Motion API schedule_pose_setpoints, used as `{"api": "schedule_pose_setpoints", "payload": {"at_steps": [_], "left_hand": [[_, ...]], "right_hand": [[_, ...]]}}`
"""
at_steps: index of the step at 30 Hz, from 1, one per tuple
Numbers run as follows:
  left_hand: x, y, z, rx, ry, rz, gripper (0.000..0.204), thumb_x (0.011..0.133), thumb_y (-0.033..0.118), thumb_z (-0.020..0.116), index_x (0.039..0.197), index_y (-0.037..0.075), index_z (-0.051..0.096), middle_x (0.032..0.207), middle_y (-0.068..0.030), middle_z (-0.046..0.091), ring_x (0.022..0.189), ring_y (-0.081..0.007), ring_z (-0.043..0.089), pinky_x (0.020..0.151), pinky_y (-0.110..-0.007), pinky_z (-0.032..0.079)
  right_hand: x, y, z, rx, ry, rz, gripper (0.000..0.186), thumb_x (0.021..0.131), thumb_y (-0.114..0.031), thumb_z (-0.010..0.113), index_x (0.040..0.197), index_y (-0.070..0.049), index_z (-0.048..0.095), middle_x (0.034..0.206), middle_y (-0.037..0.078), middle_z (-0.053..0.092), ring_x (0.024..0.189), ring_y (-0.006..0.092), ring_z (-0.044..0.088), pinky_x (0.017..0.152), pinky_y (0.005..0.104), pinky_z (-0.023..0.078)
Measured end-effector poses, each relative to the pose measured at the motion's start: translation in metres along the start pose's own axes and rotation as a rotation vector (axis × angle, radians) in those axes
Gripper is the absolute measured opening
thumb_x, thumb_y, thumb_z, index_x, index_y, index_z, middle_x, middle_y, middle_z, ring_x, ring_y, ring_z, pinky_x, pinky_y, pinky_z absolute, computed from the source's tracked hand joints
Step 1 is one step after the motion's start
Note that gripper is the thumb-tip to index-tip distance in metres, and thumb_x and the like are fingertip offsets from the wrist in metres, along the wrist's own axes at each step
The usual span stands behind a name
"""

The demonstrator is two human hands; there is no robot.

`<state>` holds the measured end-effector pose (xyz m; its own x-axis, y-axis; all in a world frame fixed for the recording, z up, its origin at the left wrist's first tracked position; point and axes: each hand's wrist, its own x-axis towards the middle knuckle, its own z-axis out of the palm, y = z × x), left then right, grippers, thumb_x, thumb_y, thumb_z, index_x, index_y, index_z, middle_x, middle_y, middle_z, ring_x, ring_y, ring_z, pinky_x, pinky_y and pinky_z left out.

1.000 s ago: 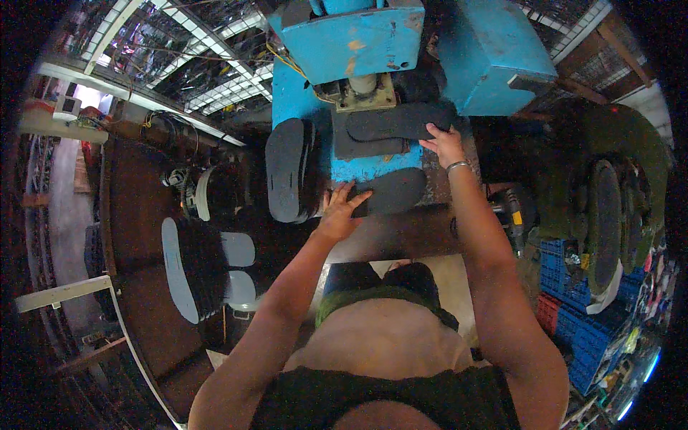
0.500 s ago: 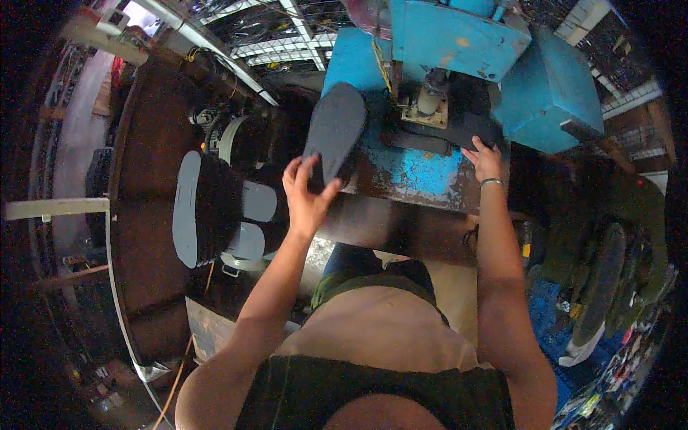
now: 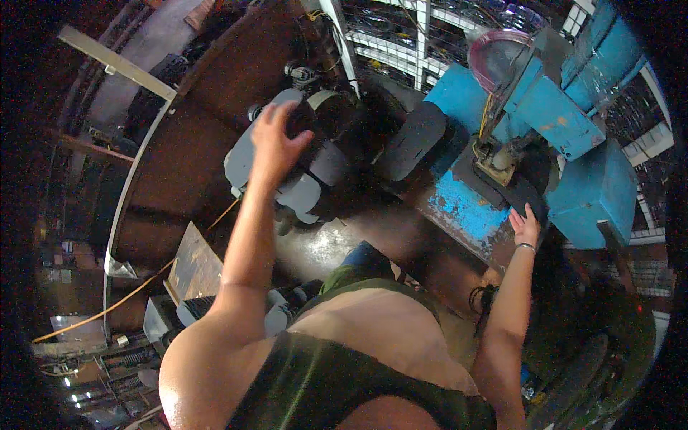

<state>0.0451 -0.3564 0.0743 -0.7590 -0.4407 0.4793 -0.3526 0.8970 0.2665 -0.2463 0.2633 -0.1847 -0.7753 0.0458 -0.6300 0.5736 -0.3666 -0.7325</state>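
My left hand (image 3: 274, 147) is over a pile of grey shoe-sole-shaped pieces (image 3: 241, 161) on the left, its thumb spread from the fingers. Whether the fingertips touch the top piece cannot be told. Beside it lie more light grey rounded pieces (image 3: 299, 195). My right hand (image 3: 526, 228) has its fingers stretched out at the edge of a dark sole-shaped piece (image 3: 528, 198) under the head (image 3: 497, 163) of a blue machine (image 3: 555, 118). On the left part of the machine's worn table (image 3: 462, 215) rests a stack of dark grey soles (image 3: 413, 143).
A curved dark brown panel (image 3: 208, 93) stands at the far left. A blue box-shaped housing (image 3: 598, 193) juts out right of my right hand. An orange cable (image 3: 143, 283) runs at lower left, past a leaning board (image 3: 195, 265). Wire shelving (image 3: 387, 43) is behind.
The view has turned left. My left hand has moved from the dark sole stack on the machine table to the grey pile. My right hand stays by the piece under the machine head.
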Motion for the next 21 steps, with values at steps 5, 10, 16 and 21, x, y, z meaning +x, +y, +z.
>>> {"api": "schedule_pose_setpoints", "payload": {"at_steps": [5, 10, 16, 21], "left_hand": [[0.024, -0.067, -0.047, 0.050, -0.486, -0.289, 0.100, 0.069, 0.048, 0.096, 0.156, 0.023, 0.053, 0.148, -0.0221, 0.062, 0.136, -0.0400, 0.060, 0.114, -0.048, 0.047], [0.005, 0.005, -0.059, -0.412, 0.061, -0.111, 0.088, 0.077, 0.028, 0.095, 0.152, 0.012, 0.052, 0.135, -0.0205, 0.066, 0.120, -0.0372, 0.068, 0.108, -0.047, 0.053], [-0.103, 0.218, 0.030, -1.735, -0.832, -0.815, 0.067, 0.099, 0.059, 0.069, 0.145, 0.014, 0.053, 0.128, -0.0153, 0.065, 0.108, -0.0327, 0.069, 0.101, -0.056, 0.057], [-0.179, 0.319, 0.096, -1.424, -1.500, -0.891, 0.085, 0.097, 0.078, 0.057, 0.150, 0.011, 0.051, 0.144, -0.0147, 0.060, 0.127, -0.0349, 0.061, 0.110, -0.055, 0.048]], "right_hand": [[-0.049, 0.018, -0.007, -0.028, 0.313, -0.222, 0.057, 0.094, -0.030, 0.082, 0.143, -0.011, 0.058, 0.143, 0.013, 0.063, 0.120, 0.0313, 0.070, 0.097, 0.0443, 0.056], [-0.177, 0.071, -0.017, -0.067, -0.086, -0.408, 0.034, 0.104, -0.021, 0.071, 0.131, 0.000, 0.067, 0.115, 0.015, 0.077, 0.097, 0.0244, 0.075, 0.082, 0.0334, 0.061], [-0.332, 0.089, 0.020, -0.461, -0.642, -0.690, 0.090, 0.085, -0.020, 0.091, 0.161, -0.009, 0.044, 0.166, 0.012, 0.046, 0.153, 0.0276, 0.043, 0.123, 0.0457, 0.037], [-0.377, 0.066, 0.005, -0.728, -0.272, -0.793, 0.062, 0.093, -0.024, 0.084, 0.147, -0.006, 0.061, 0.136, 0.016, 0.071, 0.128, 0.0313, 0.066, 0.109, 0.0440, 0.051]]}}
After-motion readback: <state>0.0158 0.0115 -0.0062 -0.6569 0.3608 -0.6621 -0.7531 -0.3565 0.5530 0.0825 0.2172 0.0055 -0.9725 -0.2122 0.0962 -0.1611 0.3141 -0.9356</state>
